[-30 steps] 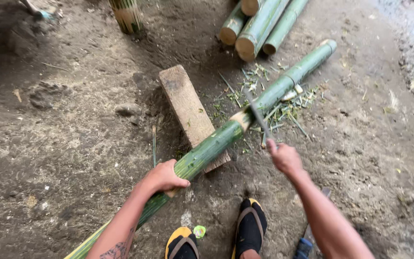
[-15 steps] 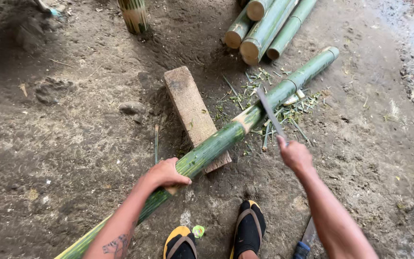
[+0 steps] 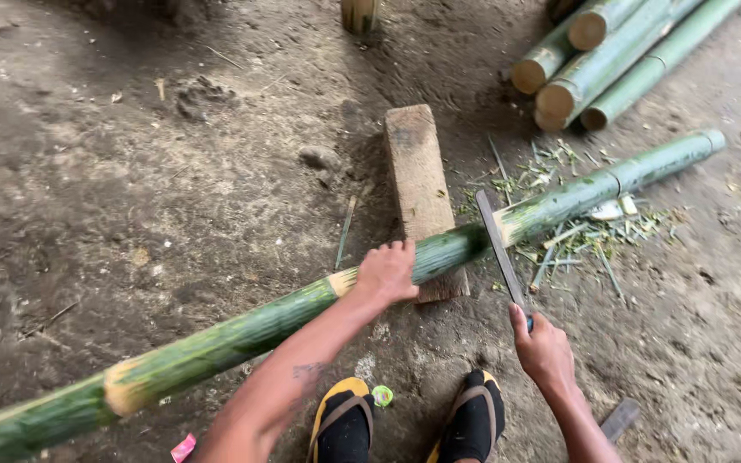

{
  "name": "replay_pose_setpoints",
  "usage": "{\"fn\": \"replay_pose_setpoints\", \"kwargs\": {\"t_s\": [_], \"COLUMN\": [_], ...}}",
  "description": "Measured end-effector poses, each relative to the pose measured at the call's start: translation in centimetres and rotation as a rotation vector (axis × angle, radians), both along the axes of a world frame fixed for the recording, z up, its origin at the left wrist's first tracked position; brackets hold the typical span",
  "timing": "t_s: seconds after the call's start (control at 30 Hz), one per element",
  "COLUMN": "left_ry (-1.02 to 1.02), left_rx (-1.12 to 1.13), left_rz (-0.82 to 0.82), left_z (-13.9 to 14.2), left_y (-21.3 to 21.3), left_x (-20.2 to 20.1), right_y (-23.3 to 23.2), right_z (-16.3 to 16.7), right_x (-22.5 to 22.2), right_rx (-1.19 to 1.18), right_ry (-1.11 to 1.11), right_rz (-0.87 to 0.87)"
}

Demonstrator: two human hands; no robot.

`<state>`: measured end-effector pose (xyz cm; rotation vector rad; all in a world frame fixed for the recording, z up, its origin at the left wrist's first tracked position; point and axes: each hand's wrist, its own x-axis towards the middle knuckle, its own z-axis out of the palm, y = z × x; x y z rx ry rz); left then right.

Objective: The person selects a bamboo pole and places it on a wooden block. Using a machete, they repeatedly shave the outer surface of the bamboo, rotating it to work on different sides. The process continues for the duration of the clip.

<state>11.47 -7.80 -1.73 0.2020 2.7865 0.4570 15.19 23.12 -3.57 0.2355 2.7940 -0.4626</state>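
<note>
Bamboo pole (image 3: 302,313) getting worked over with a long blade (image 3: 497,240) on a dirt floor (image 3: 130,189).

The left hand (image 3: 385,273) is clamped down over the green pole right where it crosses a wooden block (image 3: 420,184), fingers wrapped over the top. The right hand (image 3: 544,350) is closed tight around the handle of the blade, and its edge sits against the pole just past the block (right at a pale, shaved ring). Green shavings (image 3: 576,231) litter the ground beside that spot, and a stack of cut bamboo (image 3: 602,60) lies well apart at the top right. Two sandalled feet (image 3: 405,420) sit near the bottom.
</note>
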Motion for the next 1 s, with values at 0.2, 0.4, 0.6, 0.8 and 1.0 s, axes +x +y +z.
{"fn": "replay_pose_setpoints", "kwargs": {"t_s": [0.2, 0.4, 0.6, 0.8, 1.0], "left_ry": [-0.145, -0.502, -0.388, -0.151, -0.171], "left_rx": [-0.025, 0.041, -0.148, -0.102, 0.053], "left_rz": [0.049, 0.219, 0.092, 0.156, 0.181], "left_z": [0.8, 1.4, 0.5, 0.3, -0.2], "left_y": [-7.9, -16.4, -9.6, -2.9, -5.4], "left_x": [4.5, 7.3, 2.4, -2.2, -0.3], "right_y": [-0.9, -1.9, -3.4, -6.2, -5.4], "right_z": [1.3, 1.6, 1.3, 2.2, 3.1], "right_x": [-0.2, 0.1, -0.5, -0.1, 1.0], "right_rx": [0.046, 0.068, 0.109, 0.113, 0.175], "right_ry": [-0.033, -0.063, 0.018, -0.082, -0.059], "right_rz": [0.054, 0.063, 0.097, 0.075, 0.177]}}
